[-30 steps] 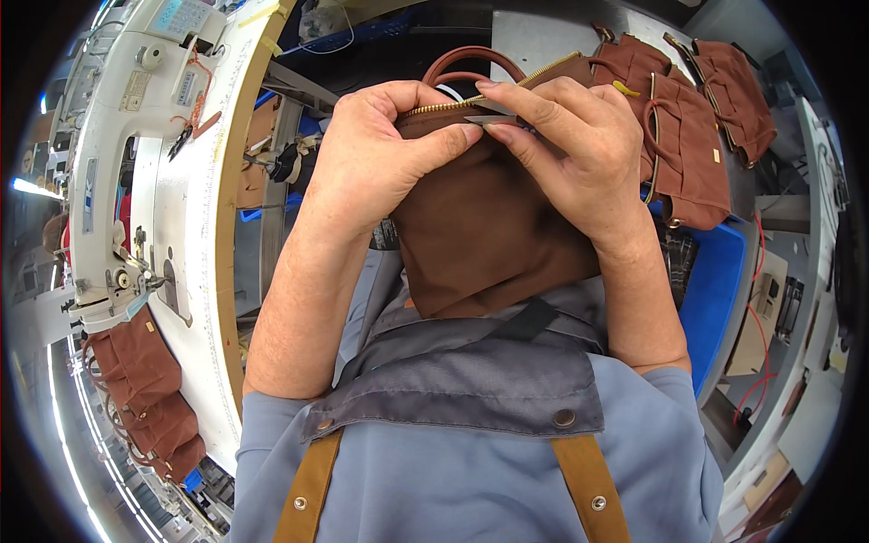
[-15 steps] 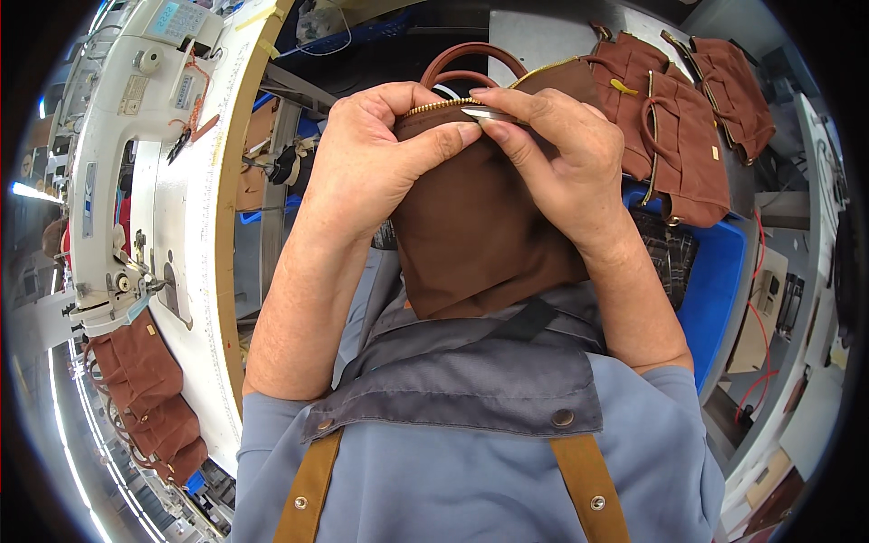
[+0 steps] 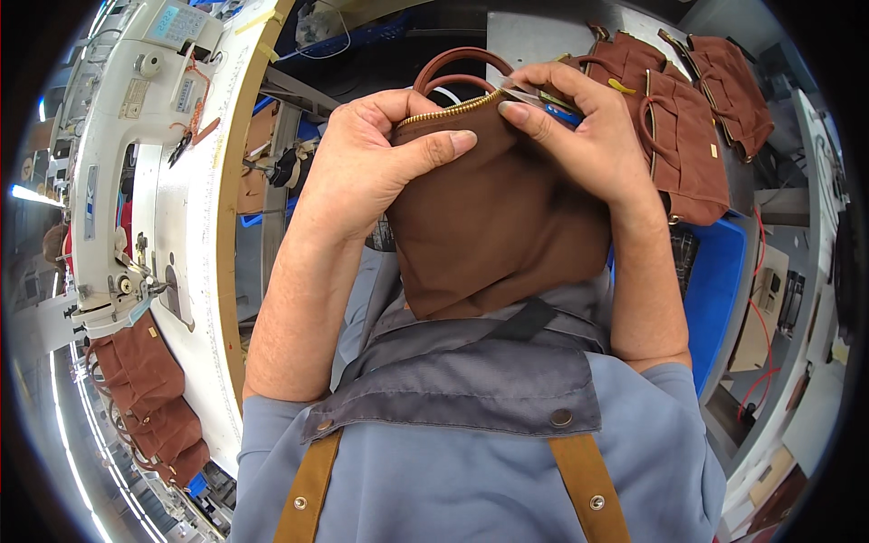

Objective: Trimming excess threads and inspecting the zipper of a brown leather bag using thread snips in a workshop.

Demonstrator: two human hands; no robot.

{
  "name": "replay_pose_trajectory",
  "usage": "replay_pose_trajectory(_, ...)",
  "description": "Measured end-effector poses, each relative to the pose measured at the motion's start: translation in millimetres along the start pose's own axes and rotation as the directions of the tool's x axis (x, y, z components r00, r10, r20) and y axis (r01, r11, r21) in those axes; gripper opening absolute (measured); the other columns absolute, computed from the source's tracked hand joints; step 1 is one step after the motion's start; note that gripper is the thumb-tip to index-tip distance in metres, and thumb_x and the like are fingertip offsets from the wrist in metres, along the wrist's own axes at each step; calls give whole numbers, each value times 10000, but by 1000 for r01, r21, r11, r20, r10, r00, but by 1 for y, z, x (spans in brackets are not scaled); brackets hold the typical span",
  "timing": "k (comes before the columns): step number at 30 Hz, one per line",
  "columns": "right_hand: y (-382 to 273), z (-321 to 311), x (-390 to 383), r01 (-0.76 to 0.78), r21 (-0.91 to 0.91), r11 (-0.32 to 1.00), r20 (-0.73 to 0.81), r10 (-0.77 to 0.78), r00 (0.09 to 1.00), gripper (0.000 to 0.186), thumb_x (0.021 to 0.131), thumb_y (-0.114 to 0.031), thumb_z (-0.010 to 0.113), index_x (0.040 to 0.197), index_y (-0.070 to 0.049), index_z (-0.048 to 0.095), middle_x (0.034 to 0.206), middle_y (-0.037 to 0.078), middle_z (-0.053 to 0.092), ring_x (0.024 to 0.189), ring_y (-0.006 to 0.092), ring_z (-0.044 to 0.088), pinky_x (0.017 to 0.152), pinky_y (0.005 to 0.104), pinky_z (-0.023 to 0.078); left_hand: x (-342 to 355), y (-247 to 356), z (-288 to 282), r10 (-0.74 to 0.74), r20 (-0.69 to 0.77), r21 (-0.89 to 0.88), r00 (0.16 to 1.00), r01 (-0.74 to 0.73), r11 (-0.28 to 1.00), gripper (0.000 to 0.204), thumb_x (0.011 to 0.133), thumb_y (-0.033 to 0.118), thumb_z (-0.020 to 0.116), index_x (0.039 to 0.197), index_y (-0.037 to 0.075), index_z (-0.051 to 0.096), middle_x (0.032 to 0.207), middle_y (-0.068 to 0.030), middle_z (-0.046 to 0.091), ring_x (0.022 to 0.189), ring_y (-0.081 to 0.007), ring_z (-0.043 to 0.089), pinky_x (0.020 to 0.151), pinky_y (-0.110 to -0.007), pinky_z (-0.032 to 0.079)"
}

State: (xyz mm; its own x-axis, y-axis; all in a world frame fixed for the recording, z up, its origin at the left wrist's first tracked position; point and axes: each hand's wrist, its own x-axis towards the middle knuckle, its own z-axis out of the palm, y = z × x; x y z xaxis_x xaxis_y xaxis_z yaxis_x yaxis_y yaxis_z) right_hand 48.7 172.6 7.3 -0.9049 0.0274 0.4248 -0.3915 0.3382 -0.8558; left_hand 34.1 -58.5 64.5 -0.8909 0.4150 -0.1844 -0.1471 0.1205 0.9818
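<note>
You are holding a brown fabric handbag [image 3: 498,217] in front of your body, its lower part resting against your grey apron [image 3: 453,389]. The brass zipper [image 3: 450,109] is running along the upper edge, and the reddish-brown handles [image 3: 464,54] are arching up behind it. Your left hand [image 3: 376,158] is gripping the bag at the left end of the zipper: the thumb is lying along the near face, while the fingers are curling behind the edge, partly hidden. Your right hand [image 3: 596,145] is gripping a blue-handled bladed tool [image 3: 563,115] between thumb and fingers near the right part of the zipper. The metal blade is pointing toward the zipper edge; whether it is touching the teeth, you cannot tell from this view. The two thumb tips are staying apart, with bag fabric between them.

To your right, several reddish-brown handbags [image 3: 688,145] are lying on a metal table [image 3: 534,36], and a blue bin [image 3: 715,281] is sitting below them. To your left, a white sewing machine [image 3: 118,63] is standing at a white tabletop [image 3: 208,226], and more handbags [image 3: 140,362] are hanging near its outer edge.
</note>
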Motion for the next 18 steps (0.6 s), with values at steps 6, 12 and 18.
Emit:
replay_pose_trajectory(6, -3, 0, 6, -131, 128, 983, 145, 112, 983, 246, 883, -258, 792, 966, -34, 735, 789, 7, 670, 736, 69, 561, 676, 258, 454, 5, 13, -1, 267, -20, 567, 963, -209, 796, 209, 810, 113, 852, 955, 35, 724, 883, 14, 711, 794, -48, 626, 728, -216, 505)
replay_pose_trajectory(12, -8, 14, 2, -139, 173, 975, 121, 119, 985, 244, 891, -255, 784, 987, -37, 735, 796, 1, 672, 757, 64, 567, 675, 257, 451, 13, 8, 8, 340, 3, 711, 940, -241, 660, 205, 802, 140, 852, 920, 20, 735, 840, -2, 717, 766, -45, 618, 698, -227, 506)
replay_pose_trajectory(18, -16, 10, -3, 298, -158, 942, 2, -301, 954, 270, 859, -268, 787, 1096, -141, 756, 872, 24, 712, 726, 191, 649, 654, 323, 463, 9, 4, 5, 169, -80, 505, 982, -106, 856, 167, 820, 120, 834, 912, 25, 733, 839, 2, 717, 763, -40, 617, 705, -213, 501)
